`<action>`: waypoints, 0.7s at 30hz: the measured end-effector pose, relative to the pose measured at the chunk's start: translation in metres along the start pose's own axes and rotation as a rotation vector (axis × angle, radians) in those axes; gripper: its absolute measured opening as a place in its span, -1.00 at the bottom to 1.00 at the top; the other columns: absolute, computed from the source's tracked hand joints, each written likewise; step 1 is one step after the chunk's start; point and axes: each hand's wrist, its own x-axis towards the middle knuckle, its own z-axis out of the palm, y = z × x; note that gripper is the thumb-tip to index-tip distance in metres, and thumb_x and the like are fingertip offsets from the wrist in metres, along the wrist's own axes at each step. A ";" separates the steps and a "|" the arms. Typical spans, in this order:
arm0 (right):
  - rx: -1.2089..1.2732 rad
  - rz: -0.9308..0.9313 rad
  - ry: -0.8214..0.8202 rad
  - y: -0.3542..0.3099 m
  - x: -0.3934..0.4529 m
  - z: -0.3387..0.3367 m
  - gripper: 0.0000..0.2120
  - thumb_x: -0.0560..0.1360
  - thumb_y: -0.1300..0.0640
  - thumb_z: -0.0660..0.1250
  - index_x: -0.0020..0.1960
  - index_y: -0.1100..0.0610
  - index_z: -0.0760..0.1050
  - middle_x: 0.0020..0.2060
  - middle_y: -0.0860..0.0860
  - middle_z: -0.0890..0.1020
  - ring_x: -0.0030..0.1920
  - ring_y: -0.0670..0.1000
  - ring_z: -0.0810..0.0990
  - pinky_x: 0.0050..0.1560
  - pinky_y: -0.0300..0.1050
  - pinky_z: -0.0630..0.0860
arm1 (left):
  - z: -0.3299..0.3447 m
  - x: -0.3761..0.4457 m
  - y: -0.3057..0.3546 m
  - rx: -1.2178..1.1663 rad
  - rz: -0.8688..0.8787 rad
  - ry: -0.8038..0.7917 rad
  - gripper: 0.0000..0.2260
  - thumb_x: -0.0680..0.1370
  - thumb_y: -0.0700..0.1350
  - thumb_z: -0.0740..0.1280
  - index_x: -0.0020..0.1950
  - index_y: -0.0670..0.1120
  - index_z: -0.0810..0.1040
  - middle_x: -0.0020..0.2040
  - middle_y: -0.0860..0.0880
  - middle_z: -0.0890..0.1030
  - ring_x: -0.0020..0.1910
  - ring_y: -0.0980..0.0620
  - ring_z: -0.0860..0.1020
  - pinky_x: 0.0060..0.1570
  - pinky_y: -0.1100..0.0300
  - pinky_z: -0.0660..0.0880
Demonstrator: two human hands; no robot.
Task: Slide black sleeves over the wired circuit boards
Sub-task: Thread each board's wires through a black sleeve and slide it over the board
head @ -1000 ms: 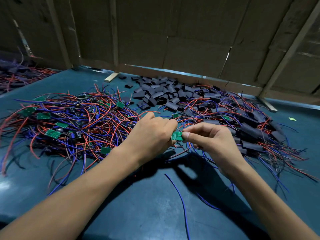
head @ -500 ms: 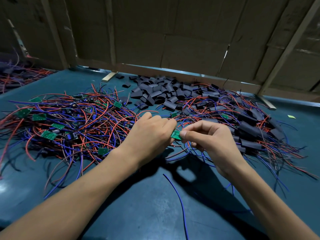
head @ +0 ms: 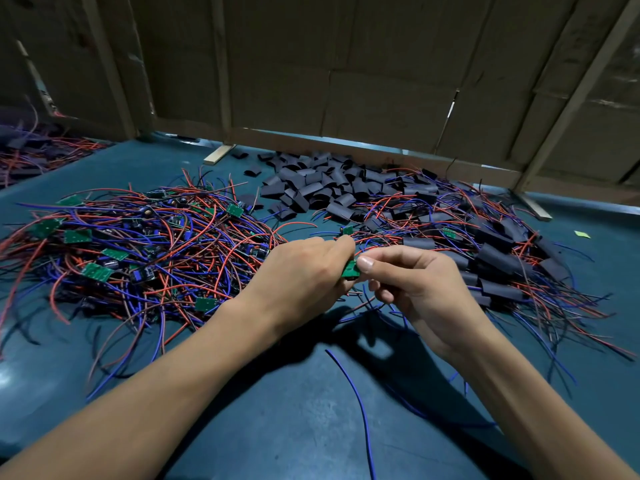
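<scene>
Step in hand, as we judge it: one wired circuit board [head: 350, 270] is picked out and held up over the bench [head: 294, 427], not yet sleeved. We hold it between both hands, just in front of the two heaps. The left hand [head: 304, 271] is curled round the board's near end, its grip clamped on it; the right hand [head: 412, 282] pinches the far edge between thumb and forefinger, its other fingers loosely bent below. No black sleeve shows in either hand (the left palm is hidden, so we cannot rule one out there).

Next move, by our estimate: free one hand, take a sleeve from the loose sleeve pile [head: 322, 192] beyond the hands, open its flattened mouth, and feed the board in end first, with the leads running clear.

The board looks small, green, rectangular and only partly visible between the fingers. Its red and blue wires trail down toward the bench under the hands.

Unsleeved boards lie in the tangle of red and blue wire [head: 138, 251] to the left. Sleeved ones lie in the heap [head: 502, 258] to the right, black tubes with leads sticking out. A single blue wire [head: 356, 400] lies loose on the bench near us.
</scene>
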 end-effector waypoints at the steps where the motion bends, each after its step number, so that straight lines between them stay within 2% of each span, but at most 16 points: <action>1: 0.013 0.019 0.001 0.000 0.000 0.000 -0.73 0.22 0.08 0.59 -0.15 0.21 0.73 -0.29 0.18 0.64 -0.38 -0.04 0.46 -0.42 -0.30 0.36 | -0.001 0.000 0.000 -0.001 -0.008 -0.006 -0.74 0.44 -0.09 0.56 -0.13 -0.20 0.54 -0.35 -0.10 0.57 -0.41 -0.16 0.56 -0.57 0.07 0.44; 6: 0.141 0.157 -0.005 0.003 0.002 0.001 -0.86 0.27 0.17 0.53 -0.19 0.19 0.73 -0.32 0.07 0.66 -0.38 -0.09 0.52 -0.36 -0.31 0.44 | -0.003 0.001 -0.001 0.055 0.007 -0.041 -0.81 0.45 -0.10 0.50 -0.12 -0.16 0.54 -0.34 -0.06 0.60 -0.39 -0.14 0.61 -0.58 0.10 0.40; 10: -0.018 -0.022 0.048 0.014 -0.001 0.011 -0.97 0.42 0.30 0.49 -0.18 0.21 0.68 -0.33 0.11 0.66 -0.38 -0.06 0.54 -0.41 -0.29 0.40 | -0.002 0.001 0.006 0.038 -0.006 -0.082 -0.81 0.40 -0.20 0.51 -0.12 -0.16 0.52 -0.37 -0.05 0.59 -0.47 -0.13 0.58 -0.60 0.18 0.33; 12: -0.014 -0.071 0.049 0.015 -0.002 0.013 -0.90 0.46 0.37 0.45 -0.15 0.20 0.67 -0.32 0.09 0.67 -0.37 -0.06 0.57 -0.42 -0.29 0.40 | -0.003 0.002 0.007 0.039 -0.032 -0.080 -0.79 0.36 -0.24 0.50 -0.10 -0.16 0.52 -0.39 -0.04 0.58 -0.51 -0.13 0.55 -0.59 0.21 0.27; 16: -0.049 -0.105 -0.012 0.009 -0.003 0.011 -0.88 0.47 0.41 0.43 -0.10 0.23 0.65 -0.32 0.02 0.70 -0.38 -0.12 0.59 -0.41 -0.36 0.40 | -0.007 0.002 0.007 0.072 -0.069 -0.099 -0.75 0.36 -0.22 0.48 0.00 -0.16 0.55 -0.40 -0.03 0.59 -0.54 -0.14 0.54 -0.57 0.22 0.26; 19: -0.127 -0.170 -0.035 0.005 -0.004 0.006 -0.87 0.47 0.42 0.42 -0.08 0.23 0.64 -0.29 -0.01 0.72 -0.31 -0.15 0.64 -0.28 -0.39 0.49 | -0.009 0.003 0.010 0.052 -0.045 -0.097 -0.70 0.38 -0.21 0.46 0.07 -0.15 0.50 -0.37 -0.05 0.61 -0.51 -0.15 0.57 -0.56 0.23 0.21; 21: -0.210 -0.226 -0.066 0.001 -0.006 0.003 -0.84 0.49 0.42 0.41 -0.02 0.21 0.64 -0.19 0.02 0.74 -0.19 -0.11 0.68 -0.13 -0.32 0.56 | -0.009 0.007 0.012 0.021 -0.012 -0.110 -0.59 0.45 -0.17 0.39 0.24 -0.08 0.31 -0.22 -0.04 0.64 -0.35 -0.13 0.63 -0.55 0.18 0.29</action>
